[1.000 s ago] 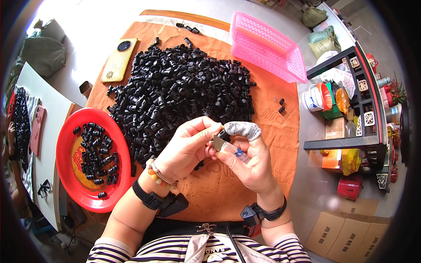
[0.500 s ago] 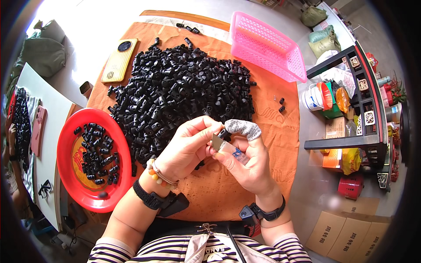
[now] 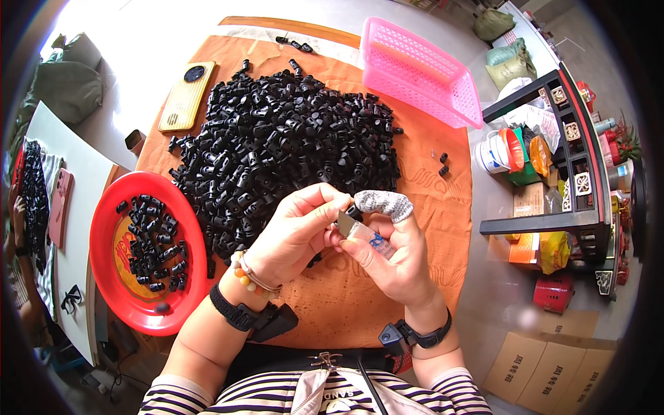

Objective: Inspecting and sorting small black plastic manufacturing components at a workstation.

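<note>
My left hand [image 3: 302,220] is closed in a pinch at the near edge of a heap of small black plastic cord locks [image 3: 270,138]. Between its fingertips sits one black cord lock [image 3: 354,212], mostly hidden by fingers. My right hand [image 3: 398,270] grips a short knife blade [image 3: 349,225], its handle end wrapped in whitish material with blue marks. A grey knitted finger cover [image 3: 387,203] is on the right index finger, which curls over the far side of the cord lock. The blade's edge lies right beside the piece.
A red oval tray [image 3: 104,270] with several cord locks stands at the left. Behind the heap are a yellow phone [image 3: 185,100] and a pink plastic basket [image 3: 422,83]. An orange cloth [image 3: 432,242] covers the table; a dark-framed shelf [image 3: 532,225] stands right.
Both hands stay in nearly the same place. The blade and right thumb have shifted very slightly to the right; the left hand keeps its pinch.
</note>
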Available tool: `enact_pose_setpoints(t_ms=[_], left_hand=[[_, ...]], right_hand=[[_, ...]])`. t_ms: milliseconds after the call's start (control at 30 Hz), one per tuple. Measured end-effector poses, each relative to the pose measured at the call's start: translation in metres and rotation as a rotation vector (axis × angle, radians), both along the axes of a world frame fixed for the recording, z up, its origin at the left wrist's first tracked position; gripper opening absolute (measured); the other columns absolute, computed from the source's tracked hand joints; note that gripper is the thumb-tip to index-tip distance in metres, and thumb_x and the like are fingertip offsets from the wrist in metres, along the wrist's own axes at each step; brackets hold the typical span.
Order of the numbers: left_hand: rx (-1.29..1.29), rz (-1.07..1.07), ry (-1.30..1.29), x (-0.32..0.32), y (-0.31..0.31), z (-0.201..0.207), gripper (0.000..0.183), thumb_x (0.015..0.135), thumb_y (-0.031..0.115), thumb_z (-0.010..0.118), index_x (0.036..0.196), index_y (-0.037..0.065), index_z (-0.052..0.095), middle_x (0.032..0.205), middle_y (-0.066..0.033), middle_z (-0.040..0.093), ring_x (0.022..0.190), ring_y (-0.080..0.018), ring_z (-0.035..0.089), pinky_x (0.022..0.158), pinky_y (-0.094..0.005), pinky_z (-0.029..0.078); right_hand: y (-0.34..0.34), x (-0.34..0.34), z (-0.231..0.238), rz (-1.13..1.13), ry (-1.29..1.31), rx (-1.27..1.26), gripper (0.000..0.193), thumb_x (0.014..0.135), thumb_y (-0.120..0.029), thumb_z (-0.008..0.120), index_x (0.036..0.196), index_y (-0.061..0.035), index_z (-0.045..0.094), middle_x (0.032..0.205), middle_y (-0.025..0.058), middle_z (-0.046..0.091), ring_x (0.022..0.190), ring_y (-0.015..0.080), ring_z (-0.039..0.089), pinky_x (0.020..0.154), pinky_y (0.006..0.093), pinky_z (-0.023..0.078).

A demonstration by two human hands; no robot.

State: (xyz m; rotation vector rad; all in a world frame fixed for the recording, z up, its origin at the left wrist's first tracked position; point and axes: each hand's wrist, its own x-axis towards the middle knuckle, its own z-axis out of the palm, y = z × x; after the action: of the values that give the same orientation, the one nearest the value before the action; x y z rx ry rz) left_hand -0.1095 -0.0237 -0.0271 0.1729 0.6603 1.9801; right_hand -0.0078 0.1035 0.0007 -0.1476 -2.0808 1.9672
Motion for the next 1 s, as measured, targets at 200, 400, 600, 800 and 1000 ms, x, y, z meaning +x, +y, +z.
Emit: enact_pose_setpoints(t_ms=[200, 400, 600, 800, 1000], left_hand=[[0.007, 0.012, 0.005, 0.0, 0.0, 0.002, 0.01, 0.093, 0.015, 0.056, 0.093, 0.005, 0.057, 0.083, -0.0015, 0.06, 0.069, -0.006, 0.056, 0.061, -0.02, 0.045], [-0.015, 0.018, 0.033, 0.0, 0.0, 0.001, 0.01, 0.094, 0.015, 0.056, 0.093, 0.005, 0.056, 0.084, -0.0015, 0.06, 0.07, -0.0067, 0.057, 0.062, -0.0213, 0.048], [0.014, 0.002, 0.014, 0.001, -0.001, 0.001, 0.009, 0.094, 0.013, 0.055, 0.096, 0.005, 0.057, 0.082, -0.001, 0.061, 0.067, -0.0057, 0.057, 0.062, -0.0203, 0.05], [-0.049, -0.044, 0.031, 0.0, 0.0, 0.001, 0.011, 0.094, 0.015, 0.055, 0.098, 0.005, 0.057, 0.082, -0.0014, 0.061, 0.063, -0.0073, 0.056, 0.059, -0.0235, 0.05], [-0.038, -0.023, 0.044, 0.005, 0.003, 0.001, 0.011, 0.094, 0.016, 0.054, 0.095, 0.006, 0.056, 0.079, -0.0025, 0.06, 0.062, -0.0083, 0.055, 0.058, -0.0233, 0.049]], right_hand=[[0.0, 0.0, -0.004, -0.015, -0.005, 0.074, 0.045, 0.083, -0.001, 0.067, 0.121, -0.0012, 0.044, 0.078, -0.0031, 0.047, 0.063, 0.0021, 0.036, 0.058, 0.0164, 0.037], [0.001, 0.0, -0.003, -0.011, -0.016, 0.052, 0.042, 0.084, -0.003, 0.066, 0.12, -0.0021, 0.046, 0.077, -0.0033, 0.048, 0.063, 0.0015, 0.039, 0.057, 0.0161, 0.037], [0.001, 0.002, 0.006, -0.029, -0.018, 0.071, 0.041, 0.088, -0.009, 0.065, 0.122, -0.0008, 0.045, 0.084, 0.0021, 0.058, 0.07, 0.0052, 0.053, 0.062, 0.0172, 0.043], [0.006, -0.007, 0.012, -0.057, 0.081, -0.055, 0.059, 0.09, -0.022, 0.064, 0.131, 0.0044, 0.032, 0.091, 0.006, 0.057, 0.078, 0.0069, 0.053, 0.07, 0.0174, 0.043], [-0.002, -0.017, 0.009, -0.103, 0.004, -0.091, 0.053, 0.09, -0.012, 0.062, 0.131, 0.0055, 0.033, 0.083, 0.0031, 0.055, 0.066, 0.003, 0.05, 0.057, 0.0152, 0.041]])
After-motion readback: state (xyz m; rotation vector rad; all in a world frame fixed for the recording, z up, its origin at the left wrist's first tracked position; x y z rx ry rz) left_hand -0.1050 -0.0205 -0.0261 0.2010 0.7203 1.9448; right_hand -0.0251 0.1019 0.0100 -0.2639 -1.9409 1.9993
